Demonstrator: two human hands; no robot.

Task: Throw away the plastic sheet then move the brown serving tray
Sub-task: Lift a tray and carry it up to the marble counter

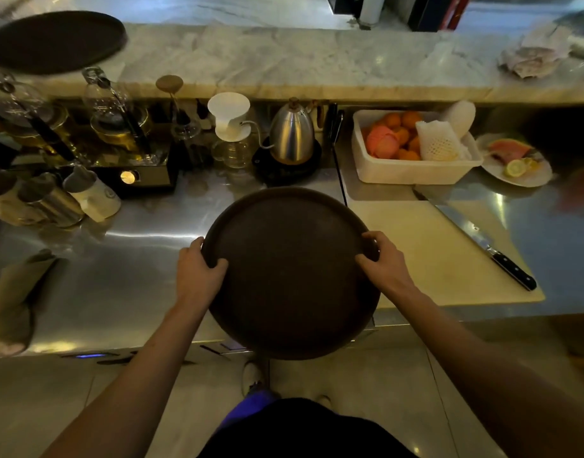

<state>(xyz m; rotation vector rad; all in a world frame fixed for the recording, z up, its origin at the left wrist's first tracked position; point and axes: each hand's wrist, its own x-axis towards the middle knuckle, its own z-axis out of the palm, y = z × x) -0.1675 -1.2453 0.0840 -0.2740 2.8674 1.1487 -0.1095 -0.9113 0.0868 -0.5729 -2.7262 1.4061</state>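
On the steel counter (135, 279), the white tub (413, 166) at the back right holds oranges (401, 122), something pink and white foam nets, and the plate (528, 178) just beside it carries a watermelon piece and lemon slices. The brown tray (290, 276) is empty and sits over the counter's front edge, partly over the cutting board (442, 256). The left hand (198, 276) and the right hand (386, 262) grip its opposite rims, thumbs on top, both arms stretched forward.
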